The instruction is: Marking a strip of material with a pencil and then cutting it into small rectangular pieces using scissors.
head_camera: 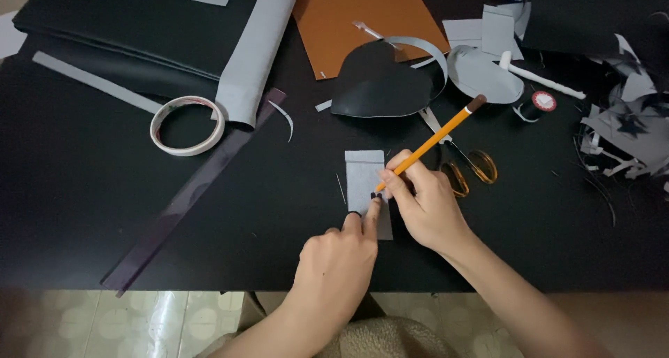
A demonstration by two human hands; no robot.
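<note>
Right hand (426,206) closed around orange pencil (428,144), tip down on small grey rectangular piece (365,177) lying flat near front-centre of black desk (83,191). Left hand (339,260) mostly curled, index finger extended, fingertip pressing same grey piece just beside pencil tip. Scissors with amber handles (470,168) just behind right hand, partly hidden. Black heart-shaped cutout (380,86) further back; roll of tape (187,125) well to left; long dark strip (188,197) lying diagonally between.
</note>
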